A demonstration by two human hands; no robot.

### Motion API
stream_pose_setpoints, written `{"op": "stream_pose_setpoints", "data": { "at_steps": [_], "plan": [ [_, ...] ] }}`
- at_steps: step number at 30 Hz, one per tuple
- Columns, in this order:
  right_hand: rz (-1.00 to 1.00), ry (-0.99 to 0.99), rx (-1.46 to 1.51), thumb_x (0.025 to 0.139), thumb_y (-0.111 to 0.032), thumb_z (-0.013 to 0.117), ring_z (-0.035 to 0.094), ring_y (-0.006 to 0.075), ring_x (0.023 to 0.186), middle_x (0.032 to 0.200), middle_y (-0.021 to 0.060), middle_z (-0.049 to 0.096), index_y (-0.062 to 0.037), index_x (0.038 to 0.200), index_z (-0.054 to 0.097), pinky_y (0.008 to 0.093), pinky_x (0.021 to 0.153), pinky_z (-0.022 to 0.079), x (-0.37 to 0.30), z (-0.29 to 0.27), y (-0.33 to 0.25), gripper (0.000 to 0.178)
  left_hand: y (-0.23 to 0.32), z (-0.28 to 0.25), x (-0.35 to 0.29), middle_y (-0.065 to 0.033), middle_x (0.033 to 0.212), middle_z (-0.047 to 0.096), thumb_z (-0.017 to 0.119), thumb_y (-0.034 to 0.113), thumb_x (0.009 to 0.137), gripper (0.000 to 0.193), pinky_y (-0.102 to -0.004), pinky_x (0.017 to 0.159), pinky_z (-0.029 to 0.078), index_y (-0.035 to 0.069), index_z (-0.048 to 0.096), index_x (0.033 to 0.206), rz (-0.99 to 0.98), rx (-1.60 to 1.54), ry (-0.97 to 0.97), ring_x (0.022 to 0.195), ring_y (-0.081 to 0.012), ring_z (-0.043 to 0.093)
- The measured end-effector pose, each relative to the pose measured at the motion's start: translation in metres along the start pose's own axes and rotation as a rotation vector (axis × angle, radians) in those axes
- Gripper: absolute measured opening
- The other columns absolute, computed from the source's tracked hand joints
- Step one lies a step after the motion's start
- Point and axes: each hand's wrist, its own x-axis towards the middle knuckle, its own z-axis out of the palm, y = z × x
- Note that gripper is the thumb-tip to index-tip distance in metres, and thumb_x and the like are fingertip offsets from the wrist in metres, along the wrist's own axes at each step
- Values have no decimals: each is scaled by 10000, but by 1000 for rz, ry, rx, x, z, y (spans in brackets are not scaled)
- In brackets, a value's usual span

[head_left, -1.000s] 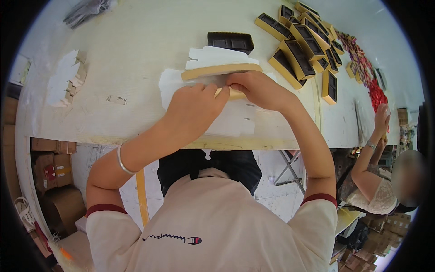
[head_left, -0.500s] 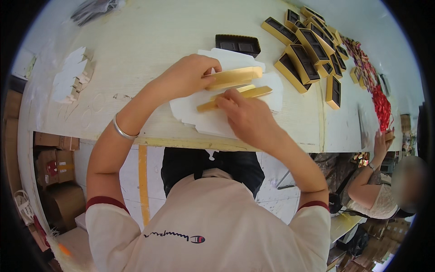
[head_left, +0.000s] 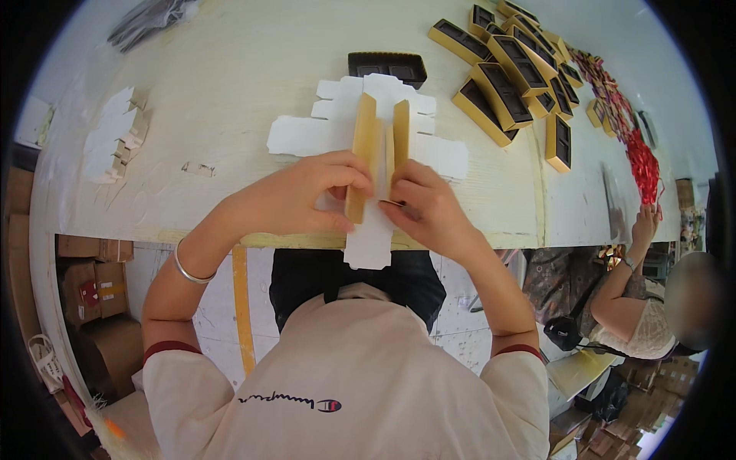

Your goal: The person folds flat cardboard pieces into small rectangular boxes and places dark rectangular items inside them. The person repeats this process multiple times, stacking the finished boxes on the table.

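Note:
A gold cardboard box blank (head_left: pixel 363 146) stands lengthwise in front of me with its two long sides folded up. My left hand (head_left: pixel 326 188) pinches its left side near the close end, thumb toward me and fingers along the wall. My right hand (head_left: pixel 425 201) grips the right side, its fingers bent around the near end. Under the blank lie flat white die-cut card blanks (head_left: pixel 295 136), with tabs spread left and right and one flap reaching past the table's front edge. Just beyond them sits a dark brown plastic tray insert (head_left: pixel 387 67).
Gold boxes with dark inserts (head_left: pixel 502 96) are heaped at the far right. Red ribbons (head_left: pixel 642 165) trail along the right side, near another person's hand (head_left: pixel 645 222). Folded white card pieces (head_left: pixel 115 142) stand at left, with clear plastic bags (head_left: pixel 149 23) behind.
The gold blank has turned from lying crosswise to pointing away from me, its sides now upright. Both hands have come nearer to me; the white blanks beneath have turned too.

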Motion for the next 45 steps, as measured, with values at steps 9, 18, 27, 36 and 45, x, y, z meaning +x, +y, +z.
{"op": "stream_pose_setpoints", "data": {
  "at_steps": [9, 18, 27, 36, 45],
  "plan": [
    [201, -89, -51, 751, 55, 612, 543, 414, 798, 912, 184, 507, -13, 986, 399, 450, 670, 451, 20, 3, -25, 324, -20, 32, 2, -40, 820, 588, 761, 144, 707, 208, -322, 670, 479, 70, 628, 849, 276, 721, 269, 766, -225, 536],
    [282, -275, 326, 715, 91, 604, 548, 351, 998, 1167, 182, 509, -113, 1357, 382, 388, 763, 477, 16, -27, -30, 709, -13, 43, 7, -15, 750, 584, 713, 131, 746, 111, -312, 639, 474, 98, 636, 820, 254, 649, 388, 719, -207, 540],
    [-172, 65, -113, 708, -123, 751, 553, 309, 972, 1159, 142, 579, -18, 996, 619, 376, 783, 465, -24, 1, -22, 333, -13, 34, 7, -52, 717, 581, 679, 135, 794, 92, -347, 632, 439, 49, 651, 776, 137, 380, 297, 715, -252, 520],
    [354, 452, 444, 852, -5, 643, 499, 156, 577, 842, 99, 579, -33, 893, 587, 271, 510, 427, -5, 28, -17, 75, -11, 17, 3, -104, 891, 556, 630, 158, 882, 156, -305, 643, 438, 5, 607, 875, -64, 147, 241, 698, -222, 514],
    [-21, 341, -302, 752, -11, 690, 526, 217, 633, 1036, 147, 529, -21, 915, 602, 322, 573, 455, -10, 26, -21, 185, -4, 48, 2, -95, 919, 558, 670, 119, 826, 129, -349, 675, 493, 31, 600, 890, 43, 378, 469, 772, -269, 580]
  ]
}}
